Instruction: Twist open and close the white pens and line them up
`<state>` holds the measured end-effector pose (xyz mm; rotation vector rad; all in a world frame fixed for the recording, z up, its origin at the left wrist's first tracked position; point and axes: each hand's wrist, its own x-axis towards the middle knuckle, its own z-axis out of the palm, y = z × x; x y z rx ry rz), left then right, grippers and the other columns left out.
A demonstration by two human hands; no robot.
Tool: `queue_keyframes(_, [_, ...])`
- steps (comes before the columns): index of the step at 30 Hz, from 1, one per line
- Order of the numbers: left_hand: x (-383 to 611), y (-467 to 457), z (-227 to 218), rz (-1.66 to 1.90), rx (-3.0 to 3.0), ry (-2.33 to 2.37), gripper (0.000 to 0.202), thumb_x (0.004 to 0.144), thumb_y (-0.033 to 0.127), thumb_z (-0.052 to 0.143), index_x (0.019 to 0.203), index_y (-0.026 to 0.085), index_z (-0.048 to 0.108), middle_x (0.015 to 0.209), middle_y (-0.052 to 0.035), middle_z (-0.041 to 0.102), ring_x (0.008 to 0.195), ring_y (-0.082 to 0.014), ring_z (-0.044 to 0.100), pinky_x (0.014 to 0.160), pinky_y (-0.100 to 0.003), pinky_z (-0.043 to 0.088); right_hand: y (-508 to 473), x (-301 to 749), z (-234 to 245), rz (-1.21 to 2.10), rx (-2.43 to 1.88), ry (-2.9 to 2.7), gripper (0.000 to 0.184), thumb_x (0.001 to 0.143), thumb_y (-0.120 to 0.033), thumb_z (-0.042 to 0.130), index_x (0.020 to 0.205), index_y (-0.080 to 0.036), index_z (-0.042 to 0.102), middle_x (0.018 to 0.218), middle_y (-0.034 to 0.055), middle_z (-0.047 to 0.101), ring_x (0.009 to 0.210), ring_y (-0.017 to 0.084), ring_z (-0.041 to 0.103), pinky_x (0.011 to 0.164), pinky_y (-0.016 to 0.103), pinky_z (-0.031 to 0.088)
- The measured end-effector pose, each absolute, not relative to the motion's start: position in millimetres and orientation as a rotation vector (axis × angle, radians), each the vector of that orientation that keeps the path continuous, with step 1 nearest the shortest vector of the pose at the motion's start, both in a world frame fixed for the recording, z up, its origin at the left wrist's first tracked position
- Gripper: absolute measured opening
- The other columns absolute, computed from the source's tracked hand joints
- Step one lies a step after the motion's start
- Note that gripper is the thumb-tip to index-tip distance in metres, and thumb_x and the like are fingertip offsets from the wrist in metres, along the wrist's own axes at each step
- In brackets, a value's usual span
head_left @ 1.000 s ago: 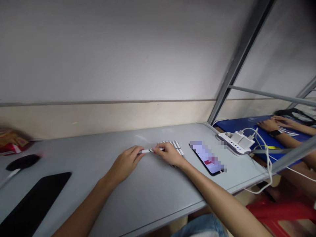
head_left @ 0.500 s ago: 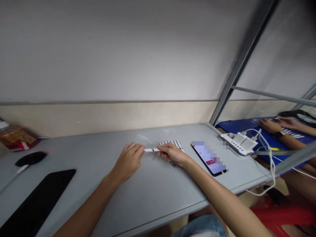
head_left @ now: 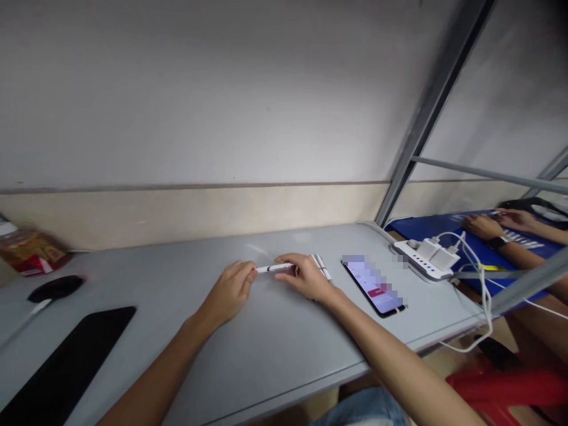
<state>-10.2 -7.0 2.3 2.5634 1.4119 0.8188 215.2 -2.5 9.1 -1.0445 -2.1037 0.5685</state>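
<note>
A slim white pen (head_left: 270, 268) with a dark band is held level above the grey desk. My left hand (head_left: 234, 286) is closed on its left end in a pinch. Around the other end, my right hand (head_left: 306, 277) has its thumb and forefinger spread apart, with the pen's tip between them and no visible grip. Behind the right hand lies a row of similar white pens (head_left: 323, 269), mostly covered by that hand.
A lit phone (head_left: 373, 285) lies right of my hands, beyond it a power strip (head_left: 423, 259) with white cables. At left are a dark mat (head_left: 75, 367), a black mouse-like object (head_left: 55, 289) and a jar (head_left: 33, 251). A co-worker's hands (head_left: 486, 228) are at a blue surface.
My right hand's fingers have opened from their pinch on the pen's right end. My left hand keeps its hold, and the pen has tilted slightly.
</note>
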Motion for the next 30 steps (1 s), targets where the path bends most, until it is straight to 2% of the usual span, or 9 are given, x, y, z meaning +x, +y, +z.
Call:
queue_keyframes(3, [-10, -9, 5, 0.797, 2.583, 1.391, 0.028, 0.096, 0.032, 0.031, 0.085, 0.020, 0.055, 0.082, -0.0027, 0.058, 0.079, -0.0181, 0.052, 0.075, -0.032, 0.042, 0, 214, 6, 0.624, -1.135, -2.096, 0.032, 0.094, -0.038, 0.048, 0.083, -0.017, 0.069, 0.069, 0.0014, 0.064, 0.062, 0.012, 0.052, 0.063, 0.023, 0.037])
queue_keyframes(7, [-12, -8, 2, 0.775, 2.561, 1.386, 0.025, 0.096, 0.033, 0.033, 0.096, 0.020, 0.054, 0.090, -0.0041, 0.059, 0.085, -0.0194, 0.054, 0.080, -0.035, 0.043, 0, 214, 7, 0.694, -1.033, -1.970, 0.021, 0.084, -0.032, 0.062, 0.098, -0.018, 0.065, 0.088, 0.0022, 0.065, 0.073, 0.013, 0.055, 0.064, 0.022, 0.038])
queue_keyframes(10, [-12, -7, 0, 0.777, 2.535, 1.355, 0.022, 0.096, 0.032, 0.034, 0.100, 0.020, 0.052, 0.094, -0.0049, 0.059, 0.088, -0.0195, 0.055, 0.081, -0.035, 0.044, 0, 216, 8, 0.724, -1.071, -1.978, 0.023, 0.088, -0.037, 0.057, 0.093, -0.017, 0.067, 0.074, 0.0002, 0.063, 0.063, 0.011, 0.052, 0.060, 0.022, 0.037])
queue_keyframes(13, [-11, -7, -1, 0.751, 2.541, 1.350, 0.020, 0.096, 0.030, 0.034, 0.098, 0.021, 0.052, 0.092, -0.0046, 0.059, 0.086, -0.0193, 0.056, 0.080, -0.035, 0.045, 1, 218, 8, 0.716, -1.066, -2.015, 0.021, 0.089, -0.032, 0.054, 0.084, -0.017, 0.067, 0.069, -0.0006, 0.062, 0.062, 0.011, 0.051, 0.059, 0.022, 0.036])
queue_keyframes(15, [-11, -6, 0, 0.725, 2.555, 1.356, 0.021, 0.097, 0.030, 0.032, 0.095, 0.020, 0.051, 0.089, -0.0039, 0.059, 0.083, -0.0190, 0.056, 0.078, -0.034, 0.045, 1, 218, 7, 0.693, -1.020, -1.991, 0.013, 0.083, -0.027, 0.061, 0.092, -0.018, 0.066, 0.083, 0.0010, 0.065, 0.071, 0.012, 0.055, 0.062, 0.021, 0.038])
queue_keyframes(17, [-11, -6, 0, 0.710, 2.564, 1.358, 0.022, 0.097, 0.030, 0.032, 0.094, 0.020, 0.051, 0.088, -0.0035, 0.059, 0.082, -0.0186, 0.056, 0.077, -0.033, 0.044, 1, 217, 6, 0.690, -1.030, -1.976, 0.019, 0.082, -0.028, 0.063, 0.099, -0.018, 0.065, 0.087, 0.0018, 0.065, 0.073, 0.012, 0.056, 0.063, 0.022, 0.039])
queue_keyframes(21, [-10, -5, -2, 0.724, 2.627, 1.342, 0.023, 0.097, 0.029, 0.032, 0.094, 0.020, 0.053, 0.090, -0.0032, 0.059, 0.084, -0.0183, 0.054, 0.077, -0.033, 0.042, 2, 217, 4, 0.655, -1.078, -2.055, 0.022, 0.091, -0.030, 0.052, 0.085, -0.017, 0.068, 0.069, -0.0002, 0.063, 0.060, 0.011, 0.052, 0.060, 0.023, 0.036])
queue_keyframes(25, [-10, -3, -5, 0.715, 2.662, 1.376, 0.026, 0.098, 0.029, 0.031, 0.087, 0.019, 0.052, 0.084, -0.0023, 0.058, 0.080, -0.0178, 0.052, 0.073, -0.032, 0.039, 4, 216, 3, 0.551, -1.001, -2.005, 0.010, 0.080, -0.017, 0.063, 0.089, -0.018, 0.067, 0.086, 0.0023, 0.066, 0.074, 0.012, 0.057, 0.064, 0.022, 0.039])
queue_keyframes(30, [-11, -4, -7, 0.681, 2.679, 1.447, 0.029, 0.099, 0.030, 0.028, 0.087, 0.020, 0.053, 0.083, -0.0017, 0.059, 0.083, -0.0192, 0.050, 0.075, -0.034, 0.036, 3, 217, 3, 0.596, -1.042, -2.022, 0.016, 0.088, -0.026, 0.058, 0.099, -0.019, 0.068, 0.084, 0.0027, 0.069, 0.070, 0.013, 0.058, 0.064, 0.023, 0.040])
